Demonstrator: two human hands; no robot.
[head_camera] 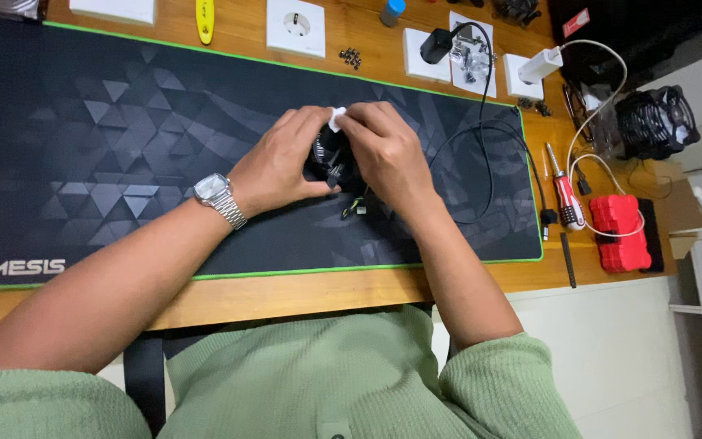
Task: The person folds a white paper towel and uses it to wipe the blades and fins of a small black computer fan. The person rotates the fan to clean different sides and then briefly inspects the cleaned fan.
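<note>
A small black fan-like part (333,161) with short wires at its lower side rests on the dark desk mat (107,138). My left hand (279,162), a metal watch on its wrist, cups the part from the left. My right hand (387,150) covers it from the right and pinches a small white piece (337,119), like a wipe or tissue, against its top. Most of the part is hidden between the two hands.
A black cable (481,162) loops over the mat's right side. On the wooden desk (286,293): a red-handled screwdriver (565,195), a red box (621,232), a black cooler fan (656,122), white sockets (296,26), small screws (350,56), a white charger (539,65), a yellow tool (204,19).
</note>
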